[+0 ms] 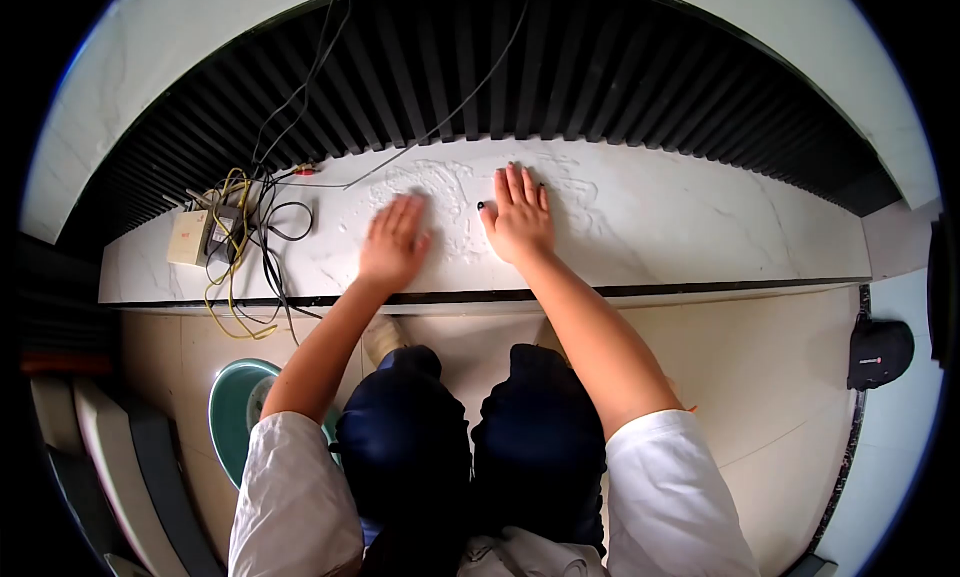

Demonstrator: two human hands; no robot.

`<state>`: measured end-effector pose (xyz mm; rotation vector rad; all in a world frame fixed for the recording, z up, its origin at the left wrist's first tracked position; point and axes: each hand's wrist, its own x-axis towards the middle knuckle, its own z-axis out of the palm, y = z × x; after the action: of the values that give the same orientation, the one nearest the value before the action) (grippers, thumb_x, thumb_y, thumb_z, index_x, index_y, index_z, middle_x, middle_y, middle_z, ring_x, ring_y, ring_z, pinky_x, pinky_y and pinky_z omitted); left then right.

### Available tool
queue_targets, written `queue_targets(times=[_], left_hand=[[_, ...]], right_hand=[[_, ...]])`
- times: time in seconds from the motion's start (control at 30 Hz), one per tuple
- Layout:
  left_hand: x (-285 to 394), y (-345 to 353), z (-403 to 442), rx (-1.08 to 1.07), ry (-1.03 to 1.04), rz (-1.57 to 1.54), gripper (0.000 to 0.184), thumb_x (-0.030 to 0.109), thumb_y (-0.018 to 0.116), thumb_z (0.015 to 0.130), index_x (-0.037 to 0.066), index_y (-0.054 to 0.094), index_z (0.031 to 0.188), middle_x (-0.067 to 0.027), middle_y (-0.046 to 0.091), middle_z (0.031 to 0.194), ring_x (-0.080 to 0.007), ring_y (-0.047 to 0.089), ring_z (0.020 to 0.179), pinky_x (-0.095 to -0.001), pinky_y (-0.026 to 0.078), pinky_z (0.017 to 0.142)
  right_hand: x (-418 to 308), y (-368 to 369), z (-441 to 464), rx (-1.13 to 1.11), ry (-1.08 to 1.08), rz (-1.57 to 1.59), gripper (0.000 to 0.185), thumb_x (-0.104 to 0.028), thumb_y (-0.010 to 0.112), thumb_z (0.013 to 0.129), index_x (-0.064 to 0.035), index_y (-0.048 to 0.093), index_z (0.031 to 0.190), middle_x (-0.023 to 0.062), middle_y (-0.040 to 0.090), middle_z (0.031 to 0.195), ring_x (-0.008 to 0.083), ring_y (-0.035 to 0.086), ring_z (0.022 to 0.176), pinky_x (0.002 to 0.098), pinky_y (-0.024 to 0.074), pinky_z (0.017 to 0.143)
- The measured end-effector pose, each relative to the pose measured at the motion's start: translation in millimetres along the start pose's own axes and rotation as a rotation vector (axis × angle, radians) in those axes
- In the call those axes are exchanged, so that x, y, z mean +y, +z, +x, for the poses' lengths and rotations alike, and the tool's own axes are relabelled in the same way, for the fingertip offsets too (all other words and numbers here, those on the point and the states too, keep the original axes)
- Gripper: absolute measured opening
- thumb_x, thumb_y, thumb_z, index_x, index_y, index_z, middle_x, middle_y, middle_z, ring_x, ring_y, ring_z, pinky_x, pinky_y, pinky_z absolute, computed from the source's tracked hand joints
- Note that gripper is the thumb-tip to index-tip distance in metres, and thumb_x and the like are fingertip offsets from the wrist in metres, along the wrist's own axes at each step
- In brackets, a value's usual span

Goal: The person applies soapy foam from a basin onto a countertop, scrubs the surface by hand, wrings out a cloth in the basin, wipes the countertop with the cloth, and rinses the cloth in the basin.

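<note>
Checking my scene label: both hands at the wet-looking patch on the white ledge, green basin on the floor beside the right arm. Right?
Wrong side: the head view shows the green basin on the floor beside the left arm. Rest stands: left hand and right hand are at the wet-looking patch on the white ledge.

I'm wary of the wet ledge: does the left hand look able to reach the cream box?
Probably yes: the left hand is at the same ledge, though loose cables lie between it and the cream box.
</note>
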<state>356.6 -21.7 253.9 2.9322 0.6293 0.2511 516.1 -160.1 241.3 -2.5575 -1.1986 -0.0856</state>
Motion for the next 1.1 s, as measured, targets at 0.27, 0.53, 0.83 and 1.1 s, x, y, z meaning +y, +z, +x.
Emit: queue_targets(times=[0.27,0.53,0.83,1.1], left_hand=[[20,-2,-31,-0.033,0.032,-0.066,0.058,0.037,0.039,0.088,0.006,0.026,0.136,-0.0154,0.027,0.14,-0.0296,0.022,0.131,-0.0415,0.017,0.106],[-7,7,-41,0.098,-0.395,0.08,0.069,0.049,0.039,0.086,0.005,0.024,0.136,-0.0215,0.023,0.14,-0.0318,0.017,0.132,-0.0459,0.014,0.105],[11,-2,-55,0.057,-0.153,0.0,0.064,0.045,0.042,0.086,0.005,0.029,0.134,-0.0193,0.026,0.139,-0.034,0.021,0.13,-0.046,0.017,0.105],[43,7,-30,0.018,0.026,-0.002,0.059,0.035,0.045,0.086,0.003,0.029,0.133,-0.019,0.027,0.138,-0.0321,0.023,0.13,-0.044,0.019,0.105]], right_hand=[[0,1,0,0.033,-0.015,-0.021,0.058,-0.037,0.042,0.084,-0.0084,0.032,0.134,0.0086,0.025,0.142,0.0256,0.019,0.132,0.0428,0.0145,0.107],[-1,0,1,0.014,-0.001,-0.035,0.058,-0.038,0.041,0.084,-0.0093,0.031,0.134,0.008,0.024,0.143,0.0247,0.018,0.133,0.0419,0.0135,0.108],[-1,-4,3,-0.044,0.002,-0.068,0.058,-0.04,0.037,0.086,-0.0101,0.028,0.136,0.0068,0.021,0.144,0.0242,0.017,0.133,0.0408,0.0122,0.108],[-2,-3,3,-0.059,-0.004,-0.058,0.061,-0.039,0.039,0.085,-0.0096,0.027,0.136,0.0073,0.02,0.144,0.0238,0.016,0.134,0.041,0.0111,0.109]])
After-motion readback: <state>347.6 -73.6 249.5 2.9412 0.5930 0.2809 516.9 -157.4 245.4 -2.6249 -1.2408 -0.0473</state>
